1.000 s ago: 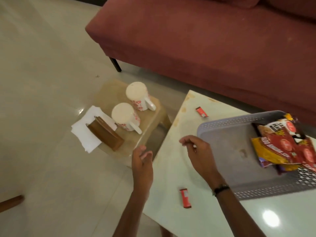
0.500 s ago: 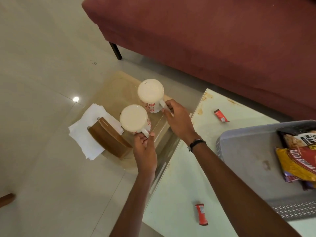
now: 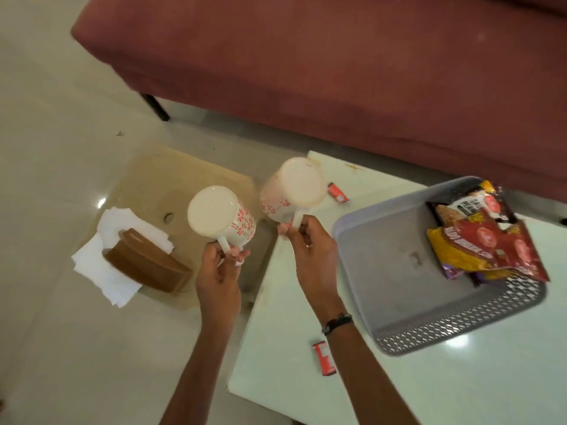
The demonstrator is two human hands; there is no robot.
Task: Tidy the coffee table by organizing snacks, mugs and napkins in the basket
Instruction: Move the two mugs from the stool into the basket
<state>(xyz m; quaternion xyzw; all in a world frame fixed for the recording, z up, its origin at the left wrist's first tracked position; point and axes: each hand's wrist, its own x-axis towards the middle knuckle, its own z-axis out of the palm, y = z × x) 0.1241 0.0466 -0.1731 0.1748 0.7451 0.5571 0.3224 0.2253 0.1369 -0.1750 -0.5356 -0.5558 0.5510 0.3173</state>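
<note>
step: mugs carried to basket (image 3: 362,240) | left mug (image 3: 221,214) gripped by handle in left hand (image 3: 219,271); right mug (image 3: 293,188) likewise in right hand (image 3: 313,256), over table edge | next: both to be set upright on bare basket floor

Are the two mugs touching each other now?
Apart. In the head view, the left mug and the right mug are each held by their handles, and a strip of the beige stool shows between them.
</note>
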